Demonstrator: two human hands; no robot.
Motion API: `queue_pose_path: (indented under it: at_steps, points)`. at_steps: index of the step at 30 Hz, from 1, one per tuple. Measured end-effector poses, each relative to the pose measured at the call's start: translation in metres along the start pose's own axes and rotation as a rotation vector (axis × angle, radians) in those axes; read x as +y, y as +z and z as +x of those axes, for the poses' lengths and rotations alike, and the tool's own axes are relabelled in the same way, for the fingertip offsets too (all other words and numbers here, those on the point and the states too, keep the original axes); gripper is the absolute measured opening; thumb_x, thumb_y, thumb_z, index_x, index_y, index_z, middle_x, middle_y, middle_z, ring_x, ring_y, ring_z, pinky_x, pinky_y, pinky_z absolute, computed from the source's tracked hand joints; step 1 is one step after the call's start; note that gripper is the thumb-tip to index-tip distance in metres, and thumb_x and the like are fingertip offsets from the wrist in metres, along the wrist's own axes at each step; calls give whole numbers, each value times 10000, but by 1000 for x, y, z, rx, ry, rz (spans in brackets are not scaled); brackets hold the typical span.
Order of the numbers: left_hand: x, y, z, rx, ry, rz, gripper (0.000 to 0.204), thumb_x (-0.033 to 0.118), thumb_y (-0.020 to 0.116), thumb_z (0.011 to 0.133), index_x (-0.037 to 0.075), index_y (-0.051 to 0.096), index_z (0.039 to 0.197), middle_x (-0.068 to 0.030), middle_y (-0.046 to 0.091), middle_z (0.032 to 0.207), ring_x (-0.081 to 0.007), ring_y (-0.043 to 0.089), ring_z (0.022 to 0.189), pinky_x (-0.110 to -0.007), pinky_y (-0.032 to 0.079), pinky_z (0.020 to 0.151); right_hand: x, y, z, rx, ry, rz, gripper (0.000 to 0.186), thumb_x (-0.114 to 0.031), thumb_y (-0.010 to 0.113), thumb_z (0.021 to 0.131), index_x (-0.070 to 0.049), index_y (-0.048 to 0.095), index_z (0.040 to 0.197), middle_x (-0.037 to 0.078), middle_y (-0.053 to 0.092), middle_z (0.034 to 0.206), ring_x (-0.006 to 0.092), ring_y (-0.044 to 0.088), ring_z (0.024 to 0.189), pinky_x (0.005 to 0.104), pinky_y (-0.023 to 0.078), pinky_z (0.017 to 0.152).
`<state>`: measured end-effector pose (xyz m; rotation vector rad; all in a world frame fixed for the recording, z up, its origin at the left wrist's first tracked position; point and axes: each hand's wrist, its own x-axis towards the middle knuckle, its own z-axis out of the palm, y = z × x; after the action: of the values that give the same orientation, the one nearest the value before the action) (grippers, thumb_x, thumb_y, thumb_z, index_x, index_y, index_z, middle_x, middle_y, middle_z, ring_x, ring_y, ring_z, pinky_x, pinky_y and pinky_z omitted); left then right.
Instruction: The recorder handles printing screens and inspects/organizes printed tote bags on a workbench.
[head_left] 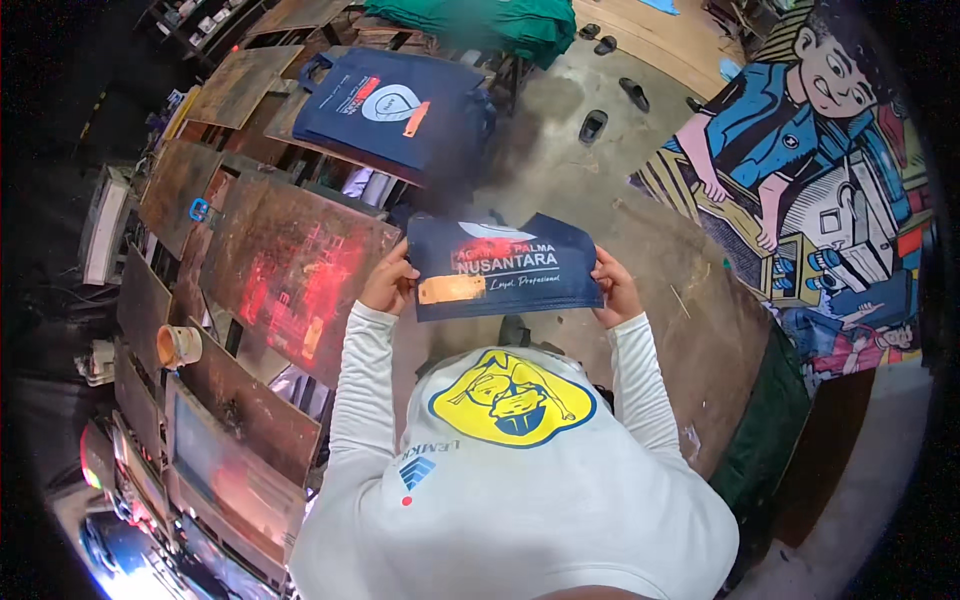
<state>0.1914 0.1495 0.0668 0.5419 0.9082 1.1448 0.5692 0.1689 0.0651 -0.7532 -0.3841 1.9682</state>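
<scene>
Between my two hands a navy blue fabric bag [560, 300] is stretched out in front of my chest. White lettering, a red patch and an orange strip show on its face. My left hand [390, 280] is closed on the bag's left edge, thumb in front. On the right edge, my right hand [617, 288] pinches the bag in the same way. To the left lies a stack of navy bags [350, 140] with a white emblem and a similar orange strip. Nearer on that side, a worn board [300, 265] carries red ink marks.
Ink-stained boards fill the left, with an orange-rimmed cup [178, 346], a blue handle-like object [199, 210] and a framed screen [230, 470]. Green cloth [480, 30] is piled at the back. Black slippers [593, 126] lie on the floor. A painted cartoon panel [800, 170] stands right.
</scene>
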Motion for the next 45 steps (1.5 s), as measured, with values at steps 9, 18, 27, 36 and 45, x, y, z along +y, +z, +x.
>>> queue_pose_path:
  at_steps: [9,18,27,36,45]
  points:
    - [9,21,12,-149,60,-311,560,101,539,865,-9,453,1407,-89,617,1262,-187,622,1065,-323,489,942,-20,-3,10,3,-209,-89,688,49,450,744,-25,391,1425,96,655,1078,95,609,667,181,504,562]
    - [3,12,57,-102,18,-151,528,444,438,1028,-8,578,1262,-107,641,1225,-225,592,1127,-362,425,1017,-41,-33,25,73,-207,-132,666,53,462,728,-13,451,1391,82,670,989,65,543,580,154,449,506]
    - [-9,32,55,-30,191,-265,437,307,398,1058,-40,539,1285,-135,603,1279,-227,550,1207,-366,404,1059,-49,-51,56,122,-124,-180,600,60,467,734,35,490,1333,92,645,994,125,586,747,218,488,635]
    - [2,55,-26,184,377,-358,456,315,354,1066,-11,486,1356,-139,578,1324,-267,534,1239,-416,399,1077,-41,-26,109,-288,101,-119,617,48,473,697,64,503,1313,102,665,1070,159,652,873,261,534,779]
    - [8,15,-154,500,726,-339,447,297,360,1067,-25,496,1345,-136,578,1325,-239,553,1222,-381,421,1067,17,93,109,-666,292,-159,504,22,431,711,41,568,1196,86,655,1019,126,624,865,224,489,707]
